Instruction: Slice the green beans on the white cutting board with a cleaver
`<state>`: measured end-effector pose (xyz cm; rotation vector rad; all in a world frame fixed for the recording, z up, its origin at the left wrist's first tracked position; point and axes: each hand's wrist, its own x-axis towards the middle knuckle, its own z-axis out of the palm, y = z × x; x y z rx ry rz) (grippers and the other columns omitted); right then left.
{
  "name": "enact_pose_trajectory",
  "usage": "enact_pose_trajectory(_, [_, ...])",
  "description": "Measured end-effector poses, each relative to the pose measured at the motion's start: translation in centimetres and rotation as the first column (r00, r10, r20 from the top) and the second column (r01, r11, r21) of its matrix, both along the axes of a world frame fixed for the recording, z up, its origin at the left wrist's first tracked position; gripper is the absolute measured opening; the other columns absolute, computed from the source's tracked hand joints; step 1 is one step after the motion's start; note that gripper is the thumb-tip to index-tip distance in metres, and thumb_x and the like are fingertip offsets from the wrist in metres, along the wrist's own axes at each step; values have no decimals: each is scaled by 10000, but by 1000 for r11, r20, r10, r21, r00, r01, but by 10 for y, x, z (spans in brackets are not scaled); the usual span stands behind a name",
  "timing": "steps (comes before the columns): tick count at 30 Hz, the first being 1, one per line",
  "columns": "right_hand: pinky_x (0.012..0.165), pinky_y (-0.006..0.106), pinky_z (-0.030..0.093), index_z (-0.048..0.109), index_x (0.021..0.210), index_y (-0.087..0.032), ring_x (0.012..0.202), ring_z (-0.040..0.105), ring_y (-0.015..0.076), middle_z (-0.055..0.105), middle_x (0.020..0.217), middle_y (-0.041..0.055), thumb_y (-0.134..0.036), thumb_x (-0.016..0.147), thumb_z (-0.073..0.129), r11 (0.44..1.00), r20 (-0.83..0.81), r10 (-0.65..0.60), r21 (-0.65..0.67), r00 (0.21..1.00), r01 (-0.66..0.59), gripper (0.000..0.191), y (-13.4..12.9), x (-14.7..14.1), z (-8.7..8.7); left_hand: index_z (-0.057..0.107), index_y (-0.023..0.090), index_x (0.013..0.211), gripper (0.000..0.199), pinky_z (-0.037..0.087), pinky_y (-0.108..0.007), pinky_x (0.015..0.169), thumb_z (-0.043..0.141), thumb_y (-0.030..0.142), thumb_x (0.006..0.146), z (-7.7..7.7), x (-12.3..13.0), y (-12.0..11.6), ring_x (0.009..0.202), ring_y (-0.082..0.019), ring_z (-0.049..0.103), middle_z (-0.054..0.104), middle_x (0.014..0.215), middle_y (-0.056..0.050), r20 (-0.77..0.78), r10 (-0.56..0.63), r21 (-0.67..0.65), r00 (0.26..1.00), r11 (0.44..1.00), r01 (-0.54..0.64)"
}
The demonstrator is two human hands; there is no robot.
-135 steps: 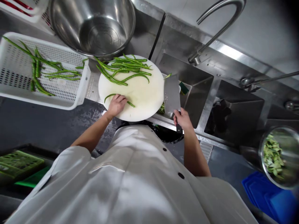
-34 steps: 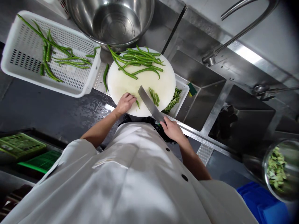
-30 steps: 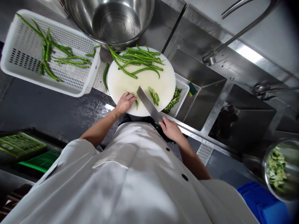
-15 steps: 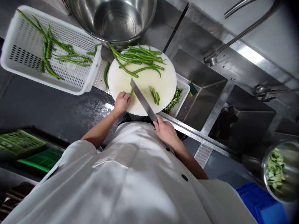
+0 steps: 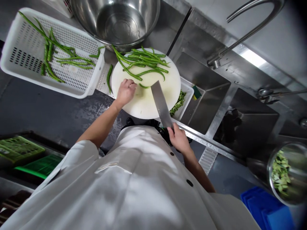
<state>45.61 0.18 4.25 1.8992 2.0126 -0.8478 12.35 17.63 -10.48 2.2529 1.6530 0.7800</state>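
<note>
My right hand (image 5: pixel 179 138) grips the handle of a cleaver (image 5: pixel 161 101), its blade slanting over the right half of the round white cutting board (image 5: pixel 146 107). Over the board's left side is my left hand (image 5: pixel 126 91), fingers curled in; whether anything is inside them I cannot make out. A short piece of green chilli pepper (image 5: pixel 144 86) lies just right of its fingertips. Whole long green chilli peppers (image 5: pixel 144 59) are heaped along the board's far side. Partly under the board's right edge, a white basket (image 5: pixel 189 101) contains cut green pieces (image 5: pixel 177 103).
To the left, a white perforated basket (image 5: pixel 80 92) contains more long peppers. A large steel bowl (image 5: pixel 122 25) stands behind the board. A single pepper (image 5: pixel 109 78) lies left of the board. Steel sinks (image 5: pixel 202 102), a sponge (image 5: pixel 197 92) and a faucet (image 5: pixel 242 38) are on the right.
My left hand has moved farther up the board. The cleaver has shifted right with my right hand. The small group of cut pieces near the blade no longer shows on the board.
</note>
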Motion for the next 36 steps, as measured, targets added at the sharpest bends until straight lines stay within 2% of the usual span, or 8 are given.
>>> enact_pose_trajectory(4, [790, 364, 474, 615, 1262, -194, 928, 712, 341, 765, 947, 121, -422, 1080, 350, 997, -22, -72, -43, 997, 71, 394, -12, 19, -10, 679, 187, 1158, 300, 490, -536, 1013, 419, 294, 1055, -6, 37, 23, 1103, -333, 596, 635, 1068, -148, -46, -197, -76, 979, 978, 193])
enact_pose_trajectory(8, [794, 348, 466, 618, 1249, -200, 940, 711, 326, 760, 953, 112, -424, 1071, 378, 991, -76, -116, -81, 990, 109, 373, -22, 23, -21, 703, 194, 1023, 297, 500, -537, 1020, 407, 219, 1024, -8, 42, 37, 990, -305, 608, 608, 899, -110, -139, -327, -76, 935, 945, 320])
enact_pose_trajectory(10, [788, 341, 462, 621, 1244, -203, 928, 713, 319, 760, 952, 108, -427, 1073, 379, 988, -99, -134, -87, 986, 126, 372, -26, 23, -24, 709, 173, 1040, 329, 518, -489, 963, 385, 223, 1046, -1, 35, 30, 957, -283, 597, 617, 904, -108, -180, -379, -68, 908, 926, 373])
enact_pose_trajectory(13, [790, 336, 453, 627, 1250, -203, 918, 716, 311, 767, 971, 107, -410, 1076, 383, 988, -123, -131, -92, 984, 121, 364, -26, 22, -24, 723, 174, 1094, 378, 522, -430, 902, 352, 249, 1091, 12, 23, 1, 976, -268, 577, 648, 1014, -111, -236, -431, -65, 871, 901, 428])
enact_pose_trajectory(16, [799, 336, 443, 610, 1319, -190, 925, 713, 308, 773, 1018, 118, -397, 1087, 375, 991, -123, -107, -96, 987, 95, 389, -18, 18, -21, 736, 188, 1101, 379, 523, -402, 910, 365, 263, 1105, 12, 21, -30, 1032, -263, 565, 644, 1114, -112, -235, -423, -55, 875, 905, 423])
enact_pose_trajectory(19, [801, 337, 430, 602, 1354, -182, 950, 702, 313, 770, 1023, 125, -394, 1100, 365, 992, -76, -50, -116, 996, 41, 408, -5, 9, -15, 739, 185, 1141, 408, 528, -386, 936, 334, 213, 1103, -2, 28, -47, 1054, -252, 562, 640, 1121, -112, -179, -370, -36, 911, 928, 370])
enact_pose_trajectory(24, [796, 323, 414, 574, 1409, -166, 987, 696, 311, 763, 1021, 136, -388, 1120, 353, 986, 27, 50, -163, 998, -45, 426, 9, -2, -5, 722, 179, 1192, 427, 539, -419, 973, 304, 197, 1109, -20, 38, -51, 1047, -258, 571, 686, 1109, -115, -136, -337, 1, 932, 940, 340])
enact_pose_trajectory(36, [742, 319, 398, 551, 1397, -178, 972, 720, 296, 778, 1061, 136, -367, 1143, 351, 949, 90, 275, -188, 957, -254, 374, 34, 11, 21, 730, 193, 1167, 427, 558, -405, 974, 311, 263, 1133, -25, 36, -56, 1017, -233, 619, 727, 1081, -97, -83, -332, 2, 940, 943, 333])
